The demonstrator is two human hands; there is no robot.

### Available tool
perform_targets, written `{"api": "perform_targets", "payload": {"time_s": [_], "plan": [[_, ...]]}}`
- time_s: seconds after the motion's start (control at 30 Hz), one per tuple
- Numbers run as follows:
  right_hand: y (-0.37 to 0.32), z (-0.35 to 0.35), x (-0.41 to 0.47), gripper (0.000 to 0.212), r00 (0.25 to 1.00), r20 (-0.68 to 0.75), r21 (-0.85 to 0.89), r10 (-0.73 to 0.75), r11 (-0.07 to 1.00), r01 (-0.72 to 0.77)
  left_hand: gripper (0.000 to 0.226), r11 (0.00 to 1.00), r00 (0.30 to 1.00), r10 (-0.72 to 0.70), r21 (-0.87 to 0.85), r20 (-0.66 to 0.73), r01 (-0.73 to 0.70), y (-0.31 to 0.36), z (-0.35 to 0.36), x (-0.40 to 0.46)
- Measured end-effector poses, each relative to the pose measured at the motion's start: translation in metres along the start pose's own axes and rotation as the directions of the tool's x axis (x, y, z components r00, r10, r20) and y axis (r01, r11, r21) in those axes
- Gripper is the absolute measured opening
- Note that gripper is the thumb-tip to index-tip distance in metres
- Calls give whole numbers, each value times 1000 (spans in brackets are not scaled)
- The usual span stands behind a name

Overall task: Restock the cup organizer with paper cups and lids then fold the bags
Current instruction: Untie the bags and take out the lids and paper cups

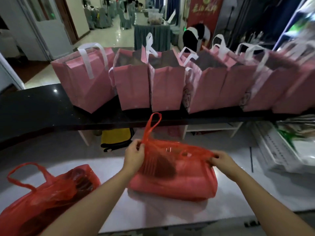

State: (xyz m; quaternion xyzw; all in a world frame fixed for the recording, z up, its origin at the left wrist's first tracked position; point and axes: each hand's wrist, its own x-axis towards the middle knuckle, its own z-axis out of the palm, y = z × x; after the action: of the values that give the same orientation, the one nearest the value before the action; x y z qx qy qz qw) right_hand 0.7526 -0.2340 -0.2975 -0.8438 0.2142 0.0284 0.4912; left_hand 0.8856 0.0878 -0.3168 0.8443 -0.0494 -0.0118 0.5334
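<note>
We stand at a pale worktop [170, 217], both of our hands on a red plastic bag [172, 181] that sits full and rounded at the middle of it. Our left hand [133, 156] pinches the bag's mouth at the base of one loop handle [152, 126], which stands upright above our fingers. Our right hand [221, 160] grips the opposite edge of the mouth, fingers curled into the plastic, so the opening is stretched between the two. Pale stacked shapes show dimly through the red film; we cannot tell whether they are cups or lids. A second red bag [47, 198], also filled, lies at the near left corner of the worktop beside our left forearm, its handle looped up and darker round shapes showing through. Beyond, on a black counter [37, 106], a row of pink tote bags [133, 82] with white handles stands open-topped, side by side. A yellow and black item [115, 138] sits under that counter.
</note>
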Motion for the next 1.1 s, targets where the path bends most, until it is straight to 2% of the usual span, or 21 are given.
{"api": "perform_targets", "payload": {"time_s": [0.07, 0.1, 0.13, 0.2, 0.27, 0.37, 0.4, 0.47, 0.57, 0.67, 0.77, 0.83, 0.93, 1.03, 1.1], "plan": [[17, -16, -1, 18, 975, -206, 47, 83, 996, -75, 13, 999, 999, -22, -44, -37, 20, -6, -13, 4], [22, -23, -1, 18, 956, -264, 92, 125, 990, -104, 13, 999, 999, -34, -24, -37, 33, -12, -19, 7], [24, -29, -2, 16, 944, -283, 154, 168, 980, -128, 13, 999, 998, -52, 6, -28, 52, -17, -26, 10], [18, -34, -3, 12, 948, -224, 249, 226, 954, -169, 11, 993, 993, -117, 34, 18, 117, -25, -34, 12], [2, -32, -2, 18, 964, -191, 198, 186, 969, -148, 17, 993, 991, -120, 2, 61, 120, -21, -34, 11], [-28, -21, 2, 18, 926, -376, -42, -32, 999, 18, 27, 987, 989, 142, 73, 30, -143, -5, -28, 8], [-38, -17, 3, 15, 894, -434, -118, -115, 991, 71, 26, 956, 966, 257, 137, 42, -260, 0, -24, 7], [-58, -6, 7, 11, 848, -466, -200, -251, 964, 176, 27, 864, 895, 420, 235, 152, -445, 12, -16, 8], [-88, 20, 13, 9, 848, -359, -246, -389, 916, 317, 18, 764, 826, 457, 331, 329, -554, 27, -9, 4], [-107, 52, 19, 9, 874, -176, -275, -452, 876, 397, 31, 766, 865, 339, 426, 369, -482, 26, -13, -1], [-123, 85, 29, 10, 884, -6, -286, -468, 848, 447, 46, 795, 931, 232, 498, 280, -348, 20, -36, 0], [-134, 111, 38, 15, 873, 87, -323, -479, 816, 480, 47, 788, 955, 187, 545, 231, -286, 13, -60, -3], [-156, 157, 47, 37, 854, 228, -365, -468, 772, 520, 43, 779, 980, 155, 595, 124, -198, -1, -102, -14], [-185, 204, 43, 50, 789, 386, -351, -477, 716, 604, 38, 788, 995, 98, 611, -8, -73, -17, -147, -38], [-207, 236, 32, 53, 738, 489, -286, -464, 715, 638, 33, 782, 991, 83, 624, -110, 4, -30, -178, -60]]}}
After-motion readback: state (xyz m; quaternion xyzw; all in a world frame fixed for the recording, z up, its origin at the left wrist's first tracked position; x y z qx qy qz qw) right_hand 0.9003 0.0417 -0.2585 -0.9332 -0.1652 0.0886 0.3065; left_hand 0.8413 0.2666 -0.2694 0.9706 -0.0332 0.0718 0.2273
